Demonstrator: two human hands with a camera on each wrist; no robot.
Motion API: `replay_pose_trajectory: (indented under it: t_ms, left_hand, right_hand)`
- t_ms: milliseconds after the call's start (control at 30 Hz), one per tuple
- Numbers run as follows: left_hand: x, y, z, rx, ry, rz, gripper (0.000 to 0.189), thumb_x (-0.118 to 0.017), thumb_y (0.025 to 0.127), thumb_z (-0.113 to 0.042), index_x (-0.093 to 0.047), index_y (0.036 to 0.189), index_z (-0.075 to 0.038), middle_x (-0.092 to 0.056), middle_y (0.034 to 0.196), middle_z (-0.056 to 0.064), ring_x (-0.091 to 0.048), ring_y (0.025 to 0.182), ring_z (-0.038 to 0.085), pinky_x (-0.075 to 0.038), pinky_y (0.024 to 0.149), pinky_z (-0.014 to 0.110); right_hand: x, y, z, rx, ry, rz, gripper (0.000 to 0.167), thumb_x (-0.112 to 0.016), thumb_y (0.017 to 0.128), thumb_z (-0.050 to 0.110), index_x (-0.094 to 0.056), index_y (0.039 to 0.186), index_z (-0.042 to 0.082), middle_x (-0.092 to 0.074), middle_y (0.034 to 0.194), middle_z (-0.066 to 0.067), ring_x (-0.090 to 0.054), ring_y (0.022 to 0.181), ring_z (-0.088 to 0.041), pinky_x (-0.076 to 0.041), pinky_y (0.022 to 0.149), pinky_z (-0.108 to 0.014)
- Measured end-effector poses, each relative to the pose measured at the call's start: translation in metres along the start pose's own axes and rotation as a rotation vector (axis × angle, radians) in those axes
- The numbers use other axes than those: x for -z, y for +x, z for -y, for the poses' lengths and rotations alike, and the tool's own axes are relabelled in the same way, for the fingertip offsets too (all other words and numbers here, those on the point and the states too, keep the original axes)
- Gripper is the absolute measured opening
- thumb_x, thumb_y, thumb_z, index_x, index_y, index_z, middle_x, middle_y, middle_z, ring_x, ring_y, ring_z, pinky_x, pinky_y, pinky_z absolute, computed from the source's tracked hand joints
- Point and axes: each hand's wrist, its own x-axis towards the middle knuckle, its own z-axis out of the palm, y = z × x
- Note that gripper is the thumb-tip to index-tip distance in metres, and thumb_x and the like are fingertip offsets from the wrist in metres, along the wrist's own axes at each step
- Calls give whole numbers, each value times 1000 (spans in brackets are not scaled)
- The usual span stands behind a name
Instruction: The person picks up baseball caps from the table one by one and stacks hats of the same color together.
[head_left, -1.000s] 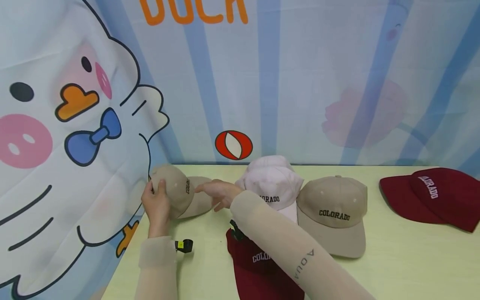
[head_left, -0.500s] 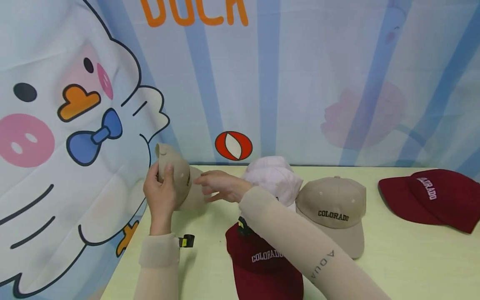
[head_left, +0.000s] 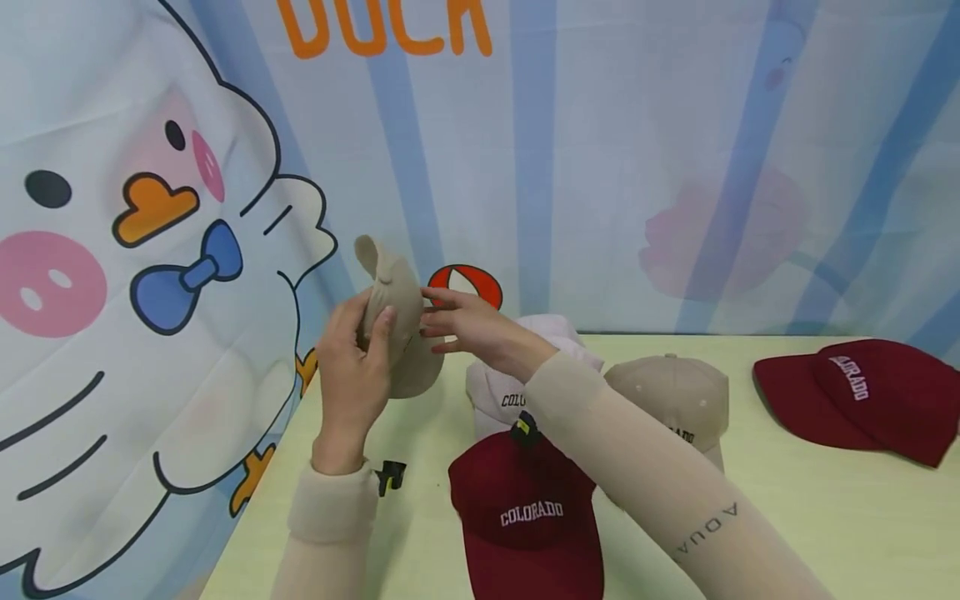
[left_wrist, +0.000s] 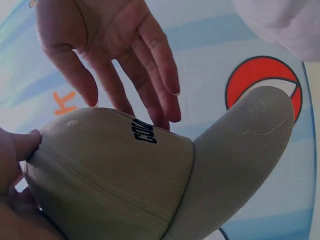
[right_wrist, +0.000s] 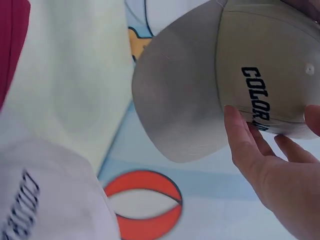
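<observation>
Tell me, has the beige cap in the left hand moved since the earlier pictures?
Yes. The beige cap has risen off the table, now level with the backdrop's red circle.

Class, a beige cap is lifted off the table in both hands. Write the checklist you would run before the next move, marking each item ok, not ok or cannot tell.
1. Left hand grips the beige cap: ok.
2. Right hand steadies the cap front with straight fingers: ok.
3. Cap clear of the table: ok.
4. Brim unbent: ok.
5. Strap fastened: cannot tell, hidden.
6. Bare table space in front: not ok, a red cap lies there.
</observation>
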Motion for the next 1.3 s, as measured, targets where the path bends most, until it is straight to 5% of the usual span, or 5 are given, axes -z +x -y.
replay_pose_trajectory:
  t_ms: [267,700,967,1133,1300]
  left_hand:
    - [-19,3,-22,-200,28,-3,27,-65,103,-22,-70,126,-9,-65,92,14,-55,76,28,-40,73,40]
    - [-47,9,-61,-312,-77,59,24,-67,101,-23,-72,123,-18,-64,89,3,-54,80,22,-28,78,42]
    - [-63,15,-76,-374,-219,190,25,-71,98,-16,-73,123,-16,-74,98,0,-66,95,16,-36,87,41]
    - [-70,19,-83,-424,-304,299,26,-70,98,-12,-72,123,-13,-76,106,1,-66,97,15,-45,88,34]
    - [-80,23,-91,-445,-384,404,26,-69,98,-12,-72,125,-11,-75,116,3,-65,105,15,-47,91,33]
  right_hand:
    - [33,-34,19,134,-150,-20,63,-55,106,13,-31,163,27,-47,158,-9,-57,136,-27,-48,113,-47]
    - [71,-98,41,347,-596,-252,88,-55,105,16,3,161,52,-55,147,-13,-67,119,-31,-52,98,-52]
    - [101,-128,44,507,-878,-287,64,-48,107,11,-32,162,37,-51,139,-15,-64,118,-31,-54,95,-48]
    - [117,-147,48,552,-936,-297,56,-48,109,15,-38,159,39,-46,140,-14,-54,127,-29,-47,102,-54]
    - [129,-165,52,619,-973,-306,38,-46,111,19,-57,146,23,-40,149,-13,-41,135,-31,-38,103,-57]
